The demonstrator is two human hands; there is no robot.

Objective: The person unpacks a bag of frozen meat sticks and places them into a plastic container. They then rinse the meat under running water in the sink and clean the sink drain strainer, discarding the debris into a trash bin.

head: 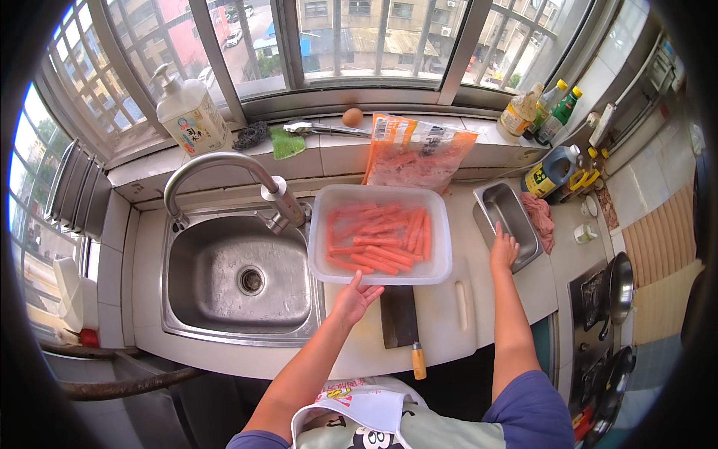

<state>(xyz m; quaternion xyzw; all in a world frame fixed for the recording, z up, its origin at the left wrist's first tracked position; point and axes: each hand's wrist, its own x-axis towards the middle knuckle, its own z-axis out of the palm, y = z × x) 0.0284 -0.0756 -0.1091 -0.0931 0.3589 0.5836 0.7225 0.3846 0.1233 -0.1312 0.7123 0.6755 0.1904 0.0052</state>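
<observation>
A translucent plastic container (378,195) holds several orange-red sticks (387,236), which look like crab sticks. My left hand (354,300) is at its near edge, palm turned up, fingers spread, with the thumb tip against the rim. Below the container lies a cleaver (401,320) with a wooden handle, on a white cutting board (446,314). To the right, my right hand (505,251) reaches over the left rim of a narrow stainless steel pan (502,202). Its fingers are apart and grip nothing that I can see.
A sink (224,269) with a curved faucet (219,160) lies left. Behind the container leans an opened plastic food bag (420,151). An egg (352,117), tongs (325,129) and bottles (516,118) line the ledge. A pink cloth (538,219) touches the pan; a stove (586,314) stands right.
</observation>
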